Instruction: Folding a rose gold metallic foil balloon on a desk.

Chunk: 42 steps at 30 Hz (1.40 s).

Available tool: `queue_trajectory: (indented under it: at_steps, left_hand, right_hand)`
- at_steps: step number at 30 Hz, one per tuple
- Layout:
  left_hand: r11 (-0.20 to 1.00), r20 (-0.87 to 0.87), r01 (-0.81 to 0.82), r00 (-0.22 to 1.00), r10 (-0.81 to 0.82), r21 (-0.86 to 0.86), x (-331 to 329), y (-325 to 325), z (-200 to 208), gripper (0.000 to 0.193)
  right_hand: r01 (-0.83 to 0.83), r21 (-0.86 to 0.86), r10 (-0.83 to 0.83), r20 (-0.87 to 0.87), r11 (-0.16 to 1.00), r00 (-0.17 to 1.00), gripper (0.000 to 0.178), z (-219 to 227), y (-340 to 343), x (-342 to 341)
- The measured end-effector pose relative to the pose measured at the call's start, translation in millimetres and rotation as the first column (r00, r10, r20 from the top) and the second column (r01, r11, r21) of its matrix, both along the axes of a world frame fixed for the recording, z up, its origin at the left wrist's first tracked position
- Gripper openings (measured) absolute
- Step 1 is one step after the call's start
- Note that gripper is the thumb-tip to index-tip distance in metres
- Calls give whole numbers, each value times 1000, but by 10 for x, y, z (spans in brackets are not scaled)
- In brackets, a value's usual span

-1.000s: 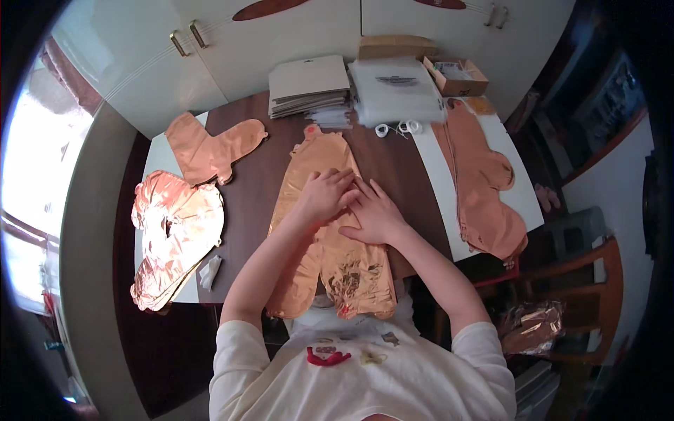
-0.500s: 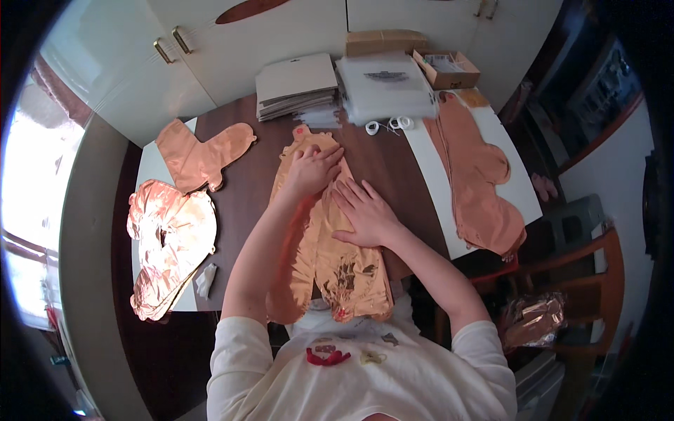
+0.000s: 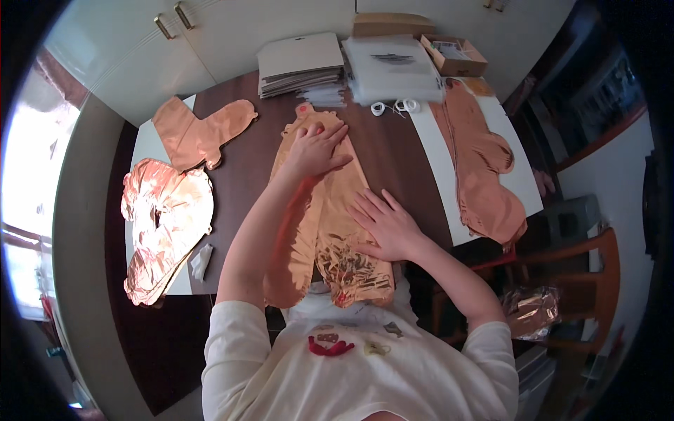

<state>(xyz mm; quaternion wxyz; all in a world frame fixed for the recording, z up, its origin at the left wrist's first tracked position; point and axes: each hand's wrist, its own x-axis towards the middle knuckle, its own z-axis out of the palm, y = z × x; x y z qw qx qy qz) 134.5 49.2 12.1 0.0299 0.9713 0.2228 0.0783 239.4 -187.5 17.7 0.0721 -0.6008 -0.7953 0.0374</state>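
A flat, uninflated rose-gold foil balloon (image 3: 316,224) lies lengthwise in front of me, its lower end hanging at the table's near edge and crinkled there. My left hand (image 3: 317,149) rests on its upper part, fingers stretched toward the upper right. Lower down, my right hand (image 3: 390,226) lies flat with spread fingers along the balloon's right edge. Neither hand grips anything. A red mark shows at the balloon's far tip. Whether more foil layers lie beneath it is hidden.
Stacked foil balloons (image 3: 484,165) lie at the right; a shiny foil pile (image 3: 168,224) and a matte one (image 3: 200,133) lie left. Behind are grey cards (image 3: 300,59), clear plastic bags (image 3: 392,67), an open carton (image 3: 455,59) and white ribbon rolls (image 3: 406,105). A crumpled tissue (image 3: 201,262) sits front left.
My right hand has slid down and right along the balloon, away from my left hand. My left hand stays near the top. The whole view has shifted slightly.
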Motion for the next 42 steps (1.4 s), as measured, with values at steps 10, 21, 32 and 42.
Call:
queue_trajectory:
  at_steps: [10,21,32,42]
  left_hand:
    - [1000,-60,-4,998,4,-1,9,-51,82,81]
    - [997,46,-70,997,69,32,-230,-116,106,74]
    - [396,-161,-771,531,832,-499,-2567,-2040,511,27]
    - [246,257,81,184,949,-966,-1948,-2568,-131,8]
  right_hand:
    - [-156,70,166,-154,985,974,54,9,292,-26]
    - [-303,-3,303,-34,953,952,44,-2,361,-86]
    - [-306,29,307,-57,952,950,49,-55,328,-42]
    - [-290,49,293,-83,956,953,68,-102,369,-28]
